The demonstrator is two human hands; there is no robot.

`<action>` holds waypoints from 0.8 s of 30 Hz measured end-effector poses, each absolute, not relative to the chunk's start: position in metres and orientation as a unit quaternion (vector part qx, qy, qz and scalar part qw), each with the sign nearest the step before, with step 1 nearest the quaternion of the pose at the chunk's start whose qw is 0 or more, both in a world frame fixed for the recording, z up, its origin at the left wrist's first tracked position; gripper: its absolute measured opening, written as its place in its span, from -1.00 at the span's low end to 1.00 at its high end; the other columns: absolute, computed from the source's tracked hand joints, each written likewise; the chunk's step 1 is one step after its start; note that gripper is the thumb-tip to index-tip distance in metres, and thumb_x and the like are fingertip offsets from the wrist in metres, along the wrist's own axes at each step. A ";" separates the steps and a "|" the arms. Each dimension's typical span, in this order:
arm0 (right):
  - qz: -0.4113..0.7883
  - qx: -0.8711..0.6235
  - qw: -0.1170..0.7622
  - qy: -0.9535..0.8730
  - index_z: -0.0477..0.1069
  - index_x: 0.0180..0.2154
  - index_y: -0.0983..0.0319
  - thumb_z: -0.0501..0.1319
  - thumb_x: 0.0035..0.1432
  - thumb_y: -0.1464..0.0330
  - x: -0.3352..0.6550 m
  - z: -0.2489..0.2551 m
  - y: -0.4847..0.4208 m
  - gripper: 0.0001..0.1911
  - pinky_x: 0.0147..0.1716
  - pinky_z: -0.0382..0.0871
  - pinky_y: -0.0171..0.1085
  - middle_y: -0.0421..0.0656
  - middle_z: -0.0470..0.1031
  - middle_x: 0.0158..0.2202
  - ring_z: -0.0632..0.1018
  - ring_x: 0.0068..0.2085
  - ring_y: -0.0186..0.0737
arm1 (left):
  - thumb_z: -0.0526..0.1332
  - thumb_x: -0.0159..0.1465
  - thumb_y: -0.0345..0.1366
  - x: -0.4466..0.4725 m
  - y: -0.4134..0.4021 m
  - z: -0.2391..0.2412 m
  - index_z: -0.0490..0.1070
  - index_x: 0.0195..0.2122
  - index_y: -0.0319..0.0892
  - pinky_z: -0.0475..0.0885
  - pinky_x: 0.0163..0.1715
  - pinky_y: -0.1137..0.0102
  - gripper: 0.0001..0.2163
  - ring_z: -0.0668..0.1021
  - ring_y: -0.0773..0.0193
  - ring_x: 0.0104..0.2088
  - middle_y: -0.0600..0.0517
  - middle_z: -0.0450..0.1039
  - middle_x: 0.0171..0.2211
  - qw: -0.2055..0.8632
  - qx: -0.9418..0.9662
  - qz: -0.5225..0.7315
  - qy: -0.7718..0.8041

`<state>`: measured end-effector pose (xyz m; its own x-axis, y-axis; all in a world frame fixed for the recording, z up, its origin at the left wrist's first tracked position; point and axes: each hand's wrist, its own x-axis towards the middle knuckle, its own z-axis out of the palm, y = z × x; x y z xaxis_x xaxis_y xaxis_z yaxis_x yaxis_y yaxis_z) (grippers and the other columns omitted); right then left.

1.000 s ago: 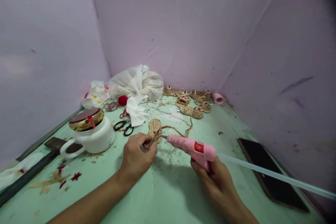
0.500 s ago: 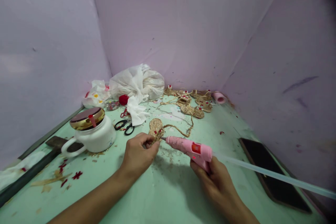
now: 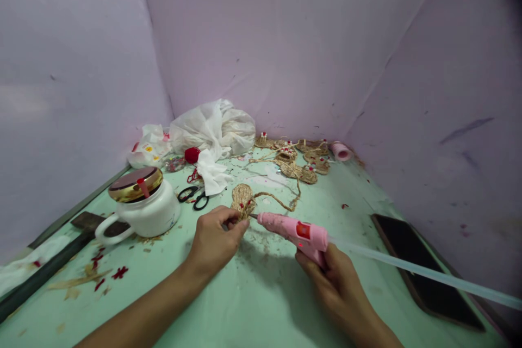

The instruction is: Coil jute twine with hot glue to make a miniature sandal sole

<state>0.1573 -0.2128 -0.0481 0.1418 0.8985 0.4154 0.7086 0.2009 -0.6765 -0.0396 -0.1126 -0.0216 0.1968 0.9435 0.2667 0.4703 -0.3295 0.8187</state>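
Note:
In the head view, my left hand [image 3: 218, 239] pinches the near end of a small sole-shaped piece of coiled jute rope [image 3: 242, 196] with red bits on it. A braided jute cord [image 3: 281, 206] trails from that piece to the right and back. My right hand [image 3: 336, 277] is wrapped round the handle of a pink glue gun [image 3: 291, 230]. Its metal nozzle points left and meets the edge of the jute piece beside my left fingertips. A long clear glue stick [image 3: 424, 272] sticks out of the gun's back end. My left fingertips are partly hidden behind the hand.
A white lidded mug [image 3: 150, 209] and a hammer [image 3: 49, 263] stand at left, near black-handled scissors [image 3: 200, 201]. Behind are a white plastic bag [image 3: 212, 128], red yarn [image 3: 192, 155], several jute pieces [image 3: 296, 170] and a pink spool [image 3: 341, 151]. A phone [image 3: 424, 272] lies at right.
The back of the glue gun has shifted very slightly to the left. Both hands stay almost in place, and the nozzle remains at the jute piece.

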 end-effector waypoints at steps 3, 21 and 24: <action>0.106 -0.630 0.429 -0.639 0.31 -0.39 0.23 0.09 0.20 0.24 0.156 -0.045 -0.213 -0.79 -0.58 0.17 -0.37 -0.29 0.26 -0.59 0.27 -0.57 -0.34 | 0.22 0.05 -0.27 -0.039 -0.113 -0.022 0.50 -0.50 -0.19 0.34 -0.49 0.47 -0.88 0.46 0.32 -0.50 0.05 0.49 -0.51 0.298 0.714 0.394 0.497; 0.133 -0.637 0.423 -0.631 0.32 -0.45 0.23 0.10 0.19 0.21 0.157 -0.049 -0.213 -0.74 -0.58 0.17 -0.37 -0.27 0.27 -0.60 0.28 -0.57 -0.33 | 0.22 0.07 -0.28 -0.040 -0.113 -0.022 0.51 -0.49 -0.20 0.33 -0.47 0.47 -0.87 0.46 0.33 -0.49 0.04 0.48 -0.49 0.310 0.713 0.381 0.500; 0.135 -0.635 0.425 -0.631 0.30 -0.44 0.23 0.10 0.19 0.22 0.157 -0.049 -0.213 -0.76 -0.58 0.17 -0.37 -0.28 0.26 -0.60 0.27 -0.57 -0.34 | 0.22 0.07 -0.27 -0.040 -0.112 -0.022 0.51 -0.50 -0.19 0.33 -0.48 0.46 -0.87 0.46 0.32 -0.50 0.04 0.47 -0.51 0.311 0.718 0.375 0.497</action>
<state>0.1574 -0.2130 -0.0491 0.1682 0.9157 0.3649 0.6870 0.1566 -0.7096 -0.0400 -0.1124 -0.0216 0.2249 0.9467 0.2308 0.4799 -0.3138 0.8193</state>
